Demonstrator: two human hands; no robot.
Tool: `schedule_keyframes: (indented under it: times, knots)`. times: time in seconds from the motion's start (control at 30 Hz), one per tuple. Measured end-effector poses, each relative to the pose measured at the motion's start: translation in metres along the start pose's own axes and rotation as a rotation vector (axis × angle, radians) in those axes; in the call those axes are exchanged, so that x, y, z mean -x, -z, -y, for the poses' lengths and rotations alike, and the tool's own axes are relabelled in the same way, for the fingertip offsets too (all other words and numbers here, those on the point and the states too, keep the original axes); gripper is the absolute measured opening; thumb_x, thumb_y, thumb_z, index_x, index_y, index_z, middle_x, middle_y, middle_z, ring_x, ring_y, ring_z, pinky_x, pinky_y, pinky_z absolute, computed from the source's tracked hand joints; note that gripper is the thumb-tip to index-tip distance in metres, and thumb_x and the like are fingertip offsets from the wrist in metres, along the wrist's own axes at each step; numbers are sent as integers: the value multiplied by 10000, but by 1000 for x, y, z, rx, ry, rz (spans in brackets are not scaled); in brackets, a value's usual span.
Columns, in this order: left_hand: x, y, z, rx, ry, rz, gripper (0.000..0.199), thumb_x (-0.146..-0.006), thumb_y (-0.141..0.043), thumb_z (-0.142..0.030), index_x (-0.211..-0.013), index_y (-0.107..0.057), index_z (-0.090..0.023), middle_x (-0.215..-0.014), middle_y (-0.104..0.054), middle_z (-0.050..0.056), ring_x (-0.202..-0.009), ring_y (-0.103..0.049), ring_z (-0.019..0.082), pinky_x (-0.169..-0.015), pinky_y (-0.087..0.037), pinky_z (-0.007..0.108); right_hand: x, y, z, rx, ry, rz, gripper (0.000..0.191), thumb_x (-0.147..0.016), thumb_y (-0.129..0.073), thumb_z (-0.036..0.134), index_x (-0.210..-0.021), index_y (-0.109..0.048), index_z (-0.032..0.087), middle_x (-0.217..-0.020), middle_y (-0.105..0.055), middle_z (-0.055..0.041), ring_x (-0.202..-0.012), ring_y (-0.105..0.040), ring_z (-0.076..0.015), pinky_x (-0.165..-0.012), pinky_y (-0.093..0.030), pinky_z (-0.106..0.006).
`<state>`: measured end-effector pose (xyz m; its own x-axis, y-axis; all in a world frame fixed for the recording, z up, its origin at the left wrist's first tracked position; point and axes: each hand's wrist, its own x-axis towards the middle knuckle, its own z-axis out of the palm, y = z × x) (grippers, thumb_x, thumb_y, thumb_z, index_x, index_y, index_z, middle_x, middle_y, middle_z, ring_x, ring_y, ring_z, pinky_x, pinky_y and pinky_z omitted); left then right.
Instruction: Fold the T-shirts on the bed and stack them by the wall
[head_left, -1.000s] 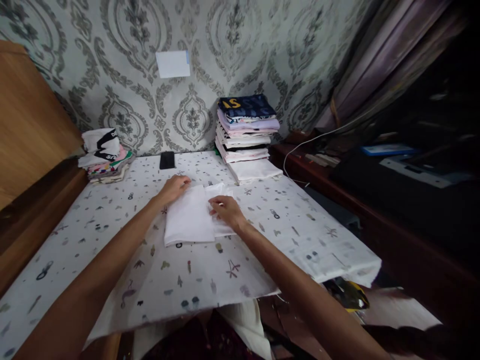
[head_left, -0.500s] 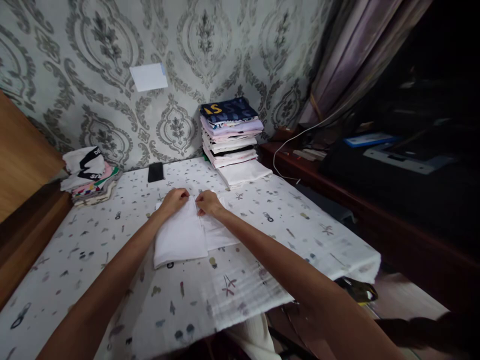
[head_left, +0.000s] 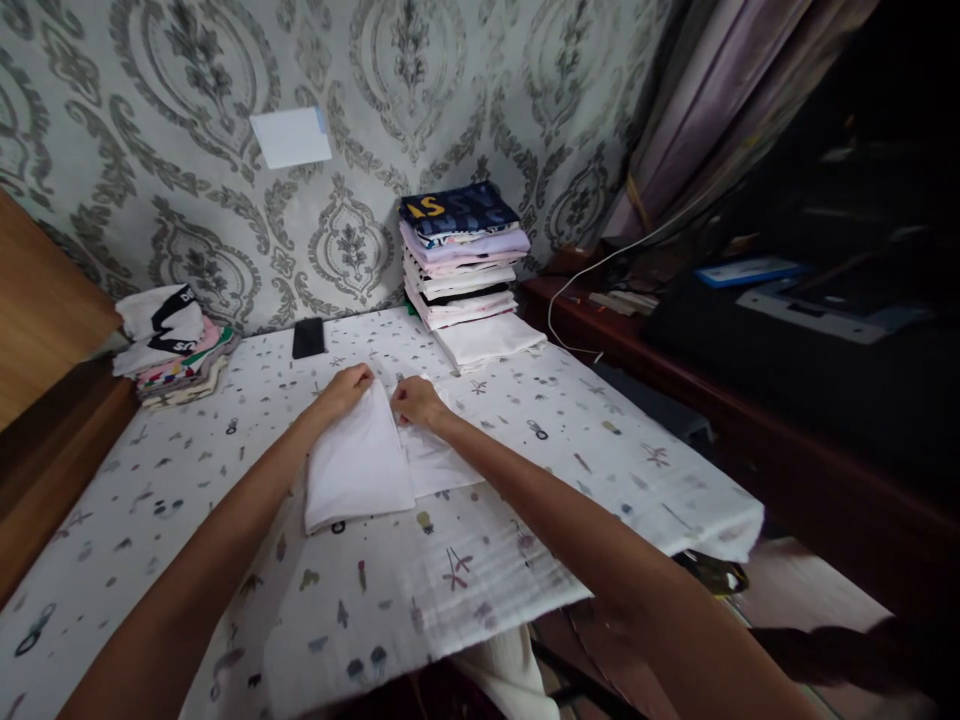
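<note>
A partly folded white cloth (head_left: 360, 465) lies in the middle of a table covered with a white patterned sheet (head_left: 187, 470). My left hand (head_left: 343, 387) rests on the cloth's far left corner, fingers curled over the edge. Close beside it, my right hand (head_left: 417, 401) pinches the far edge of the cloth's lower layer. The two hands are almost touching at the top of the cloth. The left half of the cloth is folded over and lies on top of the right half.
A tall stack of folded clothes (head_left: 461, 255) stands at the back against the patterned wall, with a folded white piece (head_left: 489, 341) in front. A lower pile (head_left: 174, 343) sits back left beside a black phone (head_left: 308, 337). A dark sideboard (head_left: 750, 400) runs along the right.
My right hand moved from the cloth's middle up to its far edge, beside my left hand. The camera shifted slightly right and down.
</note>
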<state>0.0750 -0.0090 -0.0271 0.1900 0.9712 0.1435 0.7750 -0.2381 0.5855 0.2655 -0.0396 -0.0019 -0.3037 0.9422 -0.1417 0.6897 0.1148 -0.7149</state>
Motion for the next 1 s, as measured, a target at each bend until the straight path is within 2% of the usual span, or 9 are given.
schedule_keyframes:
  times: [0.23,0.4,0.57,0.7,0.8,0.87,0.93,1.0]
  knots:
    - [3,0,-2,13,-15,31,167,-824,-464,-313,-804,-588,-202,-790,-651,27,-780,-574,200,-736,-447,312,-6,-5,-1,-7,-10,-12,194,-776,-583,34,-823,-753,115,-637,-727,-53,-580,-677,-122,-628,-489,-166]
    - [9,2,-7,14,-58,72,238,-821,-498,-405,-836,-610,-195,-772,-648,15,-735,-570,190,-675,-447,297,-3,-2,-2,-7,1,-3,165,-801,-594,67,-833,-747,118,-674,-734,-51,-577,-675,-111,-596,-477,-151]
    - [5,-4,-9,-80,-52,44,181,-832,-490,-323,-779,-618,-207,-755,-650,21,-747,-568,202,-723,-440,316,3,2,-3,23,12,15,152,-785,-609,58,-771,-746,123,-593,-700,-31,-572,-670,-113,-612,-477,-149]
    - [8,-12,-17,-193,-27,-5,118,-831,-524,-249,-782,-627,-217,-877,-667,74,-923,-573,270,-845,-421,380,4,1,-2,51,-3,10,178,-787,-585,49,-766,-746,123,-567,-688,-37,-580,-667,-125,-636,-482,-168]
    - [21,-11,-30,-254,-24,-60,168,-857,-510,-221,-965,-637,-205,-1068,-640,117,-1092,-524,319,-953,-376,450,6,1,-1,56,0,8,187,-795,-573,51,-778,-744,125,-580,-690,-41,-598,-666,-131,-661,-482,-180]
    - [35,-7,-42,-284,-70,-87,224,-871,-489,-206,-1050,-624,-203,-1117,-616,122,-1122,-507,321,-979,-362,467,10,2,-2,48,13,1,186,-807,-568,61,-824,-741,128,-613,-699,-34,-601,-662,-126,-675,-482,-183]
    - [52,-2,-54,-259,-155,-36,220,-883,-462,-195,-1026,-629,-215,-1055,-619,95,-1050,-536,287,-945,-393,426,18,4,-6,33,35,-13,196,-823,-558,71,-888,-732,134,-663,-710,-22,-592,-652,-111,-685,-480,-181]
    - [71,1,-65,-175,-228,91,230,-891,-434,-190,-979,-642,-235,-975,-621,59,-945,-565,245,-869,-428,365,29,7,-12,22,60,-12,189,-829,-560,77,-897,-724,139,-684,-707,-7,-562,-634,-95,-671,-475,-177]
